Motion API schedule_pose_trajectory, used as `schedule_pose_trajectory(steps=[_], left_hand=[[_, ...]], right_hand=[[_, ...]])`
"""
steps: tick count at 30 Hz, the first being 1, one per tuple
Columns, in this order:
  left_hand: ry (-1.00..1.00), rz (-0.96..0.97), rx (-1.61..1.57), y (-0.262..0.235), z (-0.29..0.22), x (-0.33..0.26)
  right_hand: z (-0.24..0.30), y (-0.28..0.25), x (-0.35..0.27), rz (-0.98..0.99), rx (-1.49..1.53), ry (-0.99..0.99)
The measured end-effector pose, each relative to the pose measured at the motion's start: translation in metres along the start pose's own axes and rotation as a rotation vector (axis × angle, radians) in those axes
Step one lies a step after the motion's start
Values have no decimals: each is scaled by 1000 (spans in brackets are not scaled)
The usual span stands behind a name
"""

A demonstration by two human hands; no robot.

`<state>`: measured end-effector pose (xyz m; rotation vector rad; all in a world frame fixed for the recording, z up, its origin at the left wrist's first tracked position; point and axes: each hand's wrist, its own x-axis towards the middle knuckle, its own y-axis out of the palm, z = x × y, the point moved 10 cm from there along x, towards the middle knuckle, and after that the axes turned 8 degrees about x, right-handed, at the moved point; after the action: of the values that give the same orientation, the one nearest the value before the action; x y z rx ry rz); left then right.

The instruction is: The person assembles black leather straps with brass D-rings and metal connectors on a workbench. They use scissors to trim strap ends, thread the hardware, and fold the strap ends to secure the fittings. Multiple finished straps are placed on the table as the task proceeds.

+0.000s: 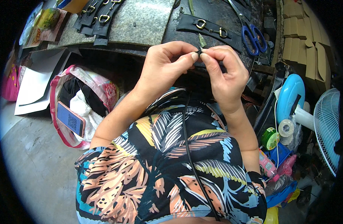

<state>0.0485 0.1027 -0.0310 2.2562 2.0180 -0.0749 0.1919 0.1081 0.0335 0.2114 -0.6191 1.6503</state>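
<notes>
Cluttered dark work surface (149,22) w/ blue-handled scissors (254,38) & buckled black strap (210,28) up top; just below it, left hand (164,67) & right hand (225,72) both pinch one small black piece (199,50) betw. fingertips, above the lap.

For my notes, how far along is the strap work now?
Done: one black strap with gold buckles lies flat on the bench, more straps at upper left. In hand: both hands, left and right, pinch a thin black cord. What is left cannot be judged.
</notes>
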Motion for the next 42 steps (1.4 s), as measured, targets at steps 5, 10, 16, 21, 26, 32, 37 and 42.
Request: schedule_pose_trajectory(steps=[5,10,16,21,26,32,37,42], left_hand=[[-8,30,-62,-2,0,2],[-55,92,-227,2,1,3],[-104,129,-98,3,1,6],[-81,108,24,-4,-4,4],[31,28,357,-19,-18,7],[131,10,719,-22,-39,3],[160,-88,829,-35,-52,0],[270,-40,995,-28,-53,-3]], right_hand=[[29,7,-1,105,-200,-287],[29,6,0,120,-168,-347],[25,8,-2,156,-152,-336],[0,-14,8,167,-160,-120],[-10,-25,-3,226,-417,-85],[-10,-25,-13,197,-516,-101],[-8,-25,-10,220,-486,-93],[-43,-55,-17,114,31,382]])
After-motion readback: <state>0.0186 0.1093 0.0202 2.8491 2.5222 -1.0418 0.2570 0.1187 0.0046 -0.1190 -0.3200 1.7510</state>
